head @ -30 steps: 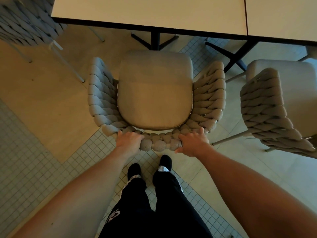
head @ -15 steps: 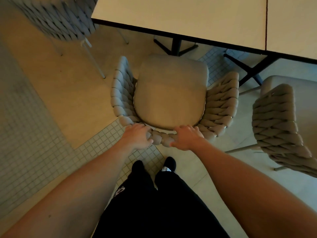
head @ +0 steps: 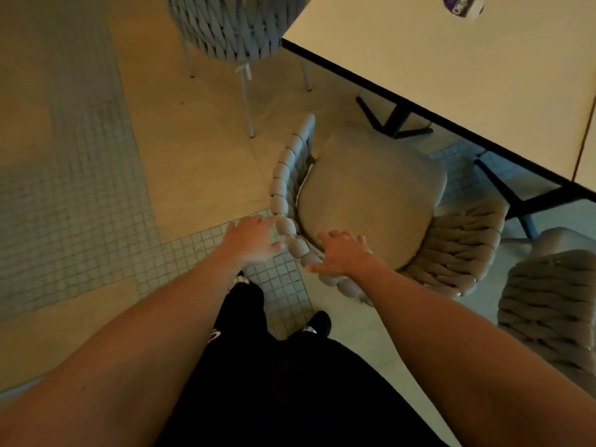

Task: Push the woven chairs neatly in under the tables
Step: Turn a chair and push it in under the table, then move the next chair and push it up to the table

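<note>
A beige woven chair [head: 458,250] with a padded seat cushion [head: 371,198] stands in front of me, its seat front close to the edge of the cream table [head: 451,66]. My left hand [head: 253,240] is blurred, with straight fingers at the outer side of the chair's woven back rim [head: 290,233]. My right hand [head: 342,253] lies over the same rim, fingers spread towards the cushion. Neither hand grips the rim. Whether they touch it is unclear.
A second beige woven chair [head: 548,304] stands at the right, partly under the table. A grey woven chair [head: 232,24] on thin metal legs stands at the top left. The table's black legs [head: 512,195] are behind the seat. A purple-and-white object [head: 462,6] sits on the table.
Both hands gripped the chair's back rim before; now their fingers are straight and off the grip. The view has swung left, so chair and table sit further right and look tilted.
</note>
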`<state>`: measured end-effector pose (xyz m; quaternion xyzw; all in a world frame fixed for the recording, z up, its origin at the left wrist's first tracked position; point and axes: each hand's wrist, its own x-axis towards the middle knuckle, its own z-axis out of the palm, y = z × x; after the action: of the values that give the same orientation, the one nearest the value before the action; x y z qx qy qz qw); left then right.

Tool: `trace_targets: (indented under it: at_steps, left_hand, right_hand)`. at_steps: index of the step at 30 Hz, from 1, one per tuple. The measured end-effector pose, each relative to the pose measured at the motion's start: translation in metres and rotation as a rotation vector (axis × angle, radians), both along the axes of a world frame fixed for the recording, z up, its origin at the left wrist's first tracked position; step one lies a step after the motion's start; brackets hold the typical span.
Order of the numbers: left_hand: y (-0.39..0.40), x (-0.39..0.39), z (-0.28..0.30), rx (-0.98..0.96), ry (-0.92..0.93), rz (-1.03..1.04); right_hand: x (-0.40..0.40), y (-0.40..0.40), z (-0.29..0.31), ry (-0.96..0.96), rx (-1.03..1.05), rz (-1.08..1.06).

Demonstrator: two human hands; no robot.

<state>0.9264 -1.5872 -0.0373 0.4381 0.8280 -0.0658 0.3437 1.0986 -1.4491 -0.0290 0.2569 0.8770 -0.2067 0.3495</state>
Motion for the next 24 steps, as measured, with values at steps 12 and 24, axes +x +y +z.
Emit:
trace_targets:
  at_steps: [12, 24]
  left_hand:
    - [-0.042, -0.177, -0.007, -0.074, -0.062, 0.138]
    - [-0.05, -0.324, 0.005, -0.131, -0.043, 0.143]
  right_hand:
    - [-0.187, -0.022, -0.006, -0.005, -0.026, 0.071]
    - [-0.343, -0.025, 0.006, -0.001, -0.002, 0.062]
